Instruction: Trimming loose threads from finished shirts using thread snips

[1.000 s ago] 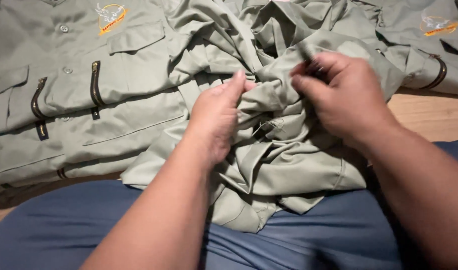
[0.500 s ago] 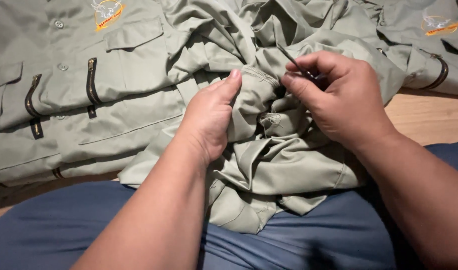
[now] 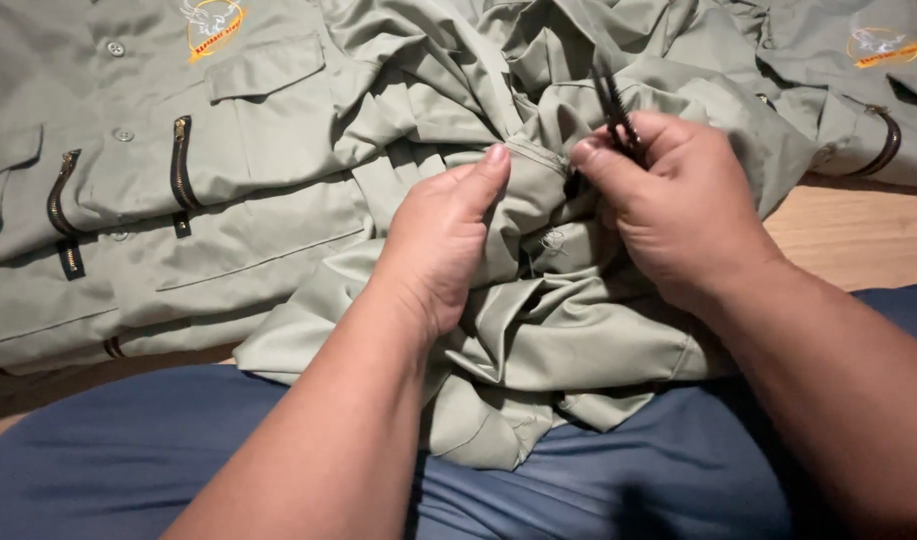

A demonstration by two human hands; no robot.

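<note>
Since the earlier frames, both hands are sitting a little higher on the bundle and the right hand's fingers are now pinching a dark zipper strip that was barely showing before. Seen from the head camera, the left hand [image 3: 440, 250] is lying in the middle of the frame, its grip closing around a bunched fold of the crumpled grey-green garment [image 3: 558, 330], with the thumb stretching up toward the fabric edge. Just beside it, right of centre, the right hand [image 3: 678, 215] is holding its grip clamped together on the dark zipper [image 3: 614, 108], which is sticking up and slightly tilted from between thumb and fingers near the top of the frame. That garment is spilling from the upper middle down to the lower centre, where it is resting on the person's blue-clad lap [image 3: 158, 460]. Filling the upper left, a flat jacket [image 3: 178, 200] of the same colour is lying spread out, showing buttons, a flap pocket, an orange chest emblem and two dark zipped pockets. Another jacket [image 3: 858, 90] with an orange emblem is lying at the upper right corner. Between it and the lap, a strip of wooden tabletop [image 3: 858, 240] is showing at the right edge.
</note>
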